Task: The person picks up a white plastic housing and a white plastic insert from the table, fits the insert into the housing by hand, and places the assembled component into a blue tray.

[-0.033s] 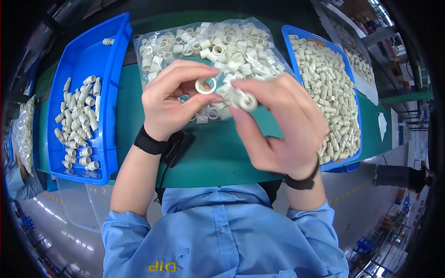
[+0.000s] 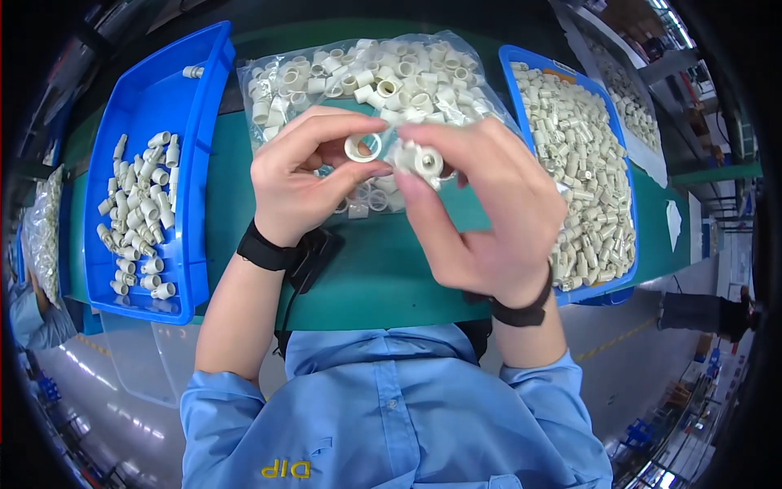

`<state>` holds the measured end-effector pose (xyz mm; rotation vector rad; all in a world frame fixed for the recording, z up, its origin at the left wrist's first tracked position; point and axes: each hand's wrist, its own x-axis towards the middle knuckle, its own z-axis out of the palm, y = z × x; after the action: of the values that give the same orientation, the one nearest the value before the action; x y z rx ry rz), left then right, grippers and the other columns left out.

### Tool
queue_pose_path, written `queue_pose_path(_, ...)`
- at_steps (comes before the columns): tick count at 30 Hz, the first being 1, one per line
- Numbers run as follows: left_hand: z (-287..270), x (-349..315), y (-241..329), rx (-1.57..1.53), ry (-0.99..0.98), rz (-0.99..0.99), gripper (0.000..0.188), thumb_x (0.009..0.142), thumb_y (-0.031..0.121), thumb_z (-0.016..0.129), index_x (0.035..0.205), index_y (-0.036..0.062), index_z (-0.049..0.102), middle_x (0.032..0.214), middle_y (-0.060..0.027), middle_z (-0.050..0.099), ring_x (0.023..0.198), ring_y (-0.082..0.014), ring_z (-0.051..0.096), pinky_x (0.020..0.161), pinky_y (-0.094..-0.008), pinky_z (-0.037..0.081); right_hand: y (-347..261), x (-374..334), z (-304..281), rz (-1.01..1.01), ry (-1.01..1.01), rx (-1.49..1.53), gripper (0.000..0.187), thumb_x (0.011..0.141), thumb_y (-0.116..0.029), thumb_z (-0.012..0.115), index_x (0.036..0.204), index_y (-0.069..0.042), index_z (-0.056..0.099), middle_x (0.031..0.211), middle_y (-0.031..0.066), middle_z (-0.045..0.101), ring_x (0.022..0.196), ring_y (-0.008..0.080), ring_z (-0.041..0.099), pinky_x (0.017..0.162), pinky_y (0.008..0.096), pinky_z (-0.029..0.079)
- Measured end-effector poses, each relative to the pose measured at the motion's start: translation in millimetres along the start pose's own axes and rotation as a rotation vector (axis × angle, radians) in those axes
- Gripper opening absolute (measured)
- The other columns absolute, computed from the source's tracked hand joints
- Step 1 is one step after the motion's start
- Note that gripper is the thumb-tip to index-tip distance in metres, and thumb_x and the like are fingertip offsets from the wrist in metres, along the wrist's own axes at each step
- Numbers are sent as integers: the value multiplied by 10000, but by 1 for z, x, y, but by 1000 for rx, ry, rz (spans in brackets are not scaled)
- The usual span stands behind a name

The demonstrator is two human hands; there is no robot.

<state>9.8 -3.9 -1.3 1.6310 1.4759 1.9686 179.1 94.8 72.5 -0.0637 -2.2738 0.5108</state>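
Observation:
Between the thumb and fingers of my left hand (image 2: 305,167) is a white plastic sleeve (image 2: 352,149), its round opening turned toward me. My right hand (image 2: 497,216) pinches a small white plastic fitting (image 2: 428,161) with a round end, close to the right of the sleeve; motion blurs its outline. Whether the two parts touch I cannot tell. Behind both hands lies a clear plastic bag (image 2: 269,73) full of loose white sleeves, and a few clear rings (image 2: 377,200) sit just below the hands on the green mat.
To the left stands a blue tray (image 2: 195,204) with a pile of white fittings (image 2: 138,204). A second blue tray (image 2: 511,73) on the right is heaped with similar fittings (image 2: 582,163). A dark device (image 2: 318,253) with a cable lies by my left wrist.
My right hand has shifted slightly left, bringing the fitting nearer the sleeve and tilting its round end. My left hand stays nearly still.

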Motion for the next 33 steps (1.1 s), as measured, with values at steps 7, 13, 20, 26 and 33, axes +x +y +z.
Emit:
queue_pose_path(7,-5,-1,-14,-64,4,-47,376,772,-140,710,1127,-35,647,1130,-141,676,929,-157,686,660,-221,587,40,-14,48,-73,124,210,296,765,35,738,1053,48,669,838,123,679,673,186,609,606,279,468)
queue_pose_path(13,-9,0,-19,-89,-75,-101,373,828,-128,661,1162,-64,506,1171,-272,639,1003,-283,700,809,-311,602,49,-28,59,-187,185,354,374,742,73,765,1091,73,631,881,179,690,713,215,637,635,294,482)
queue_pose_path(20,-8,-1,-25,19,-148,-15,341,847,-82,685,1136,-64,504,1160,-287,636,971,-290,707,810,-340,604,57,-31,65,-201,254,274,425,713,88,792,1105,58,628,881,161,695,719,200,651,625,279,485)
queue_pose_path(26,-8,-4,-30,65,-140,43,353,854,-43,710,1139,-73,504,1155,-292,633,971,-287,704,808,-342,603,64,-35,67,-231,242,233,444,698,101,803,1103,53,628,868,135,695,719,187,658,610,274,488)
queue_pose_path(33,-6,-6,-29,111,-123,63,367,854,-27,722,1146,-86,508,1155,-291,636,978,-281,701,790,-323,607,64,-40,70,-212,257,236,406,701,119,798,1062,45,628,862,129,693,698,185,657,618,277,494)
